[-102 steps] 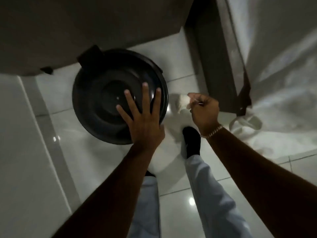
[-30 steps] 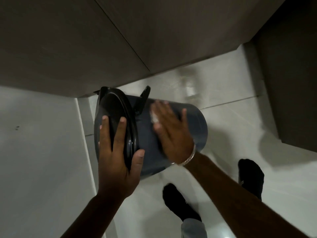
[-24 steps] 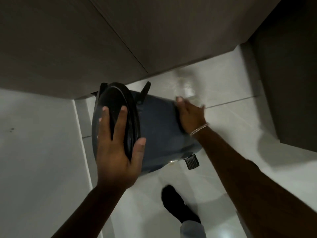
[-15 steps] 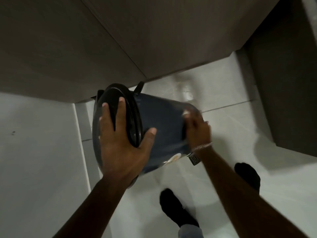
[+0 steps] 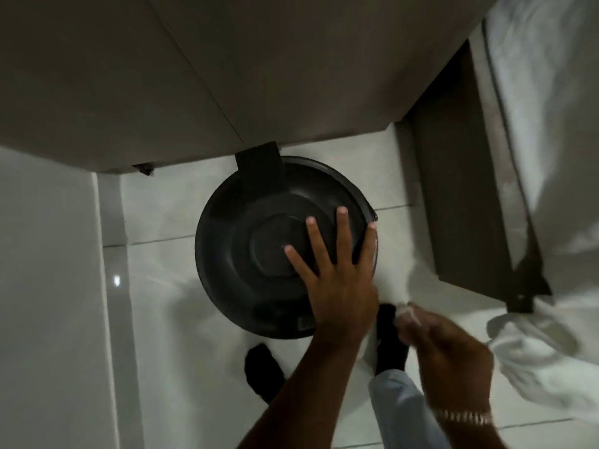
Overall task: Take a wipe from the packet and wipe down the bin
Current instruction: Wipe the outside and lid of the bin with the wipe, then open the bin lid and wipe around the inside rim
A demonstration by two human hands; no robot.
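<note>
Pale glossy floor tiles (image 5: 168, 319) fill the corner where I stand, with dark cabinet fronts (image 5: 162, 76) above and a white cloth (image 5: 544, 351) hanging at my right. Half a second ago the bin (image 5: 259, 254) lay tipped on its side, my left hand clamped over the lid edge and my right rubbing along its blue wall; now it stands upright again on the tiles, seen from straight above, so only the round black lid (image 5: 246, 222) and its hinge tab (image 5: 257, 160) show. I judge the side pass finished and the lid, or a last check, as what remains.

My left hand (image 5: 337, 280) lies flat on the near right part of the lid, fingers spread wide, holding nothing, just steadying. My right hand (image 5: 450, 351) has come off the bin and hangs to its right, near my black sock (image 5: 390, 338), blurred with motion. It is curled closed around the wipe (image 5: 406, 308), of which a small pale scrap shows at the fingertips. The wipe is clear of the bin, not touching it. No packet is in view.
</note>
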